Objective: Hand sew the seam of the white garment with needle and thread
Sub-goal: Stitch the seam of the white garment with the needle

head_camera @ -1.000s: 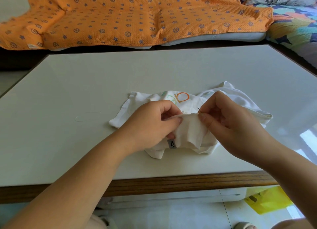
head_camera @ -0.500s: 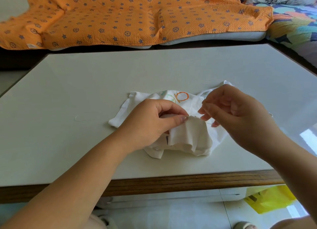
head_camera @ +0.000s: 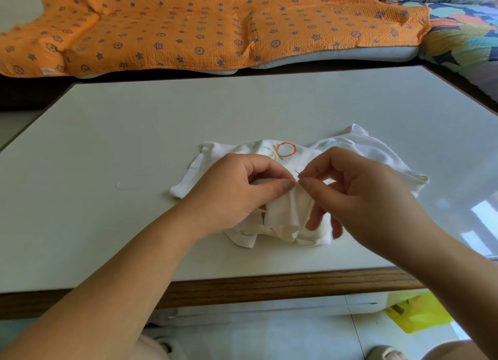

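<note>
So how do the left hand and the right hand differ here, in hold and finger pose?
The left hand pinches a raised fold of the white garment between thumb and forefinger; the right hand pinches the needle. The left hand's other fingers are curled in; the right hand's hang spread over the cloth. Both pinch at the same spot on the fold.

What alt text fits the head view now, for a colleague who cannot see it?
Two bare hands sew a crumpled white fabric garment on a pale grey table: the left hand pinches a raised fold, and the right hand pinches a thin metal needle at that fold. An orange star-patterned quilt lies behind the table.
</note>
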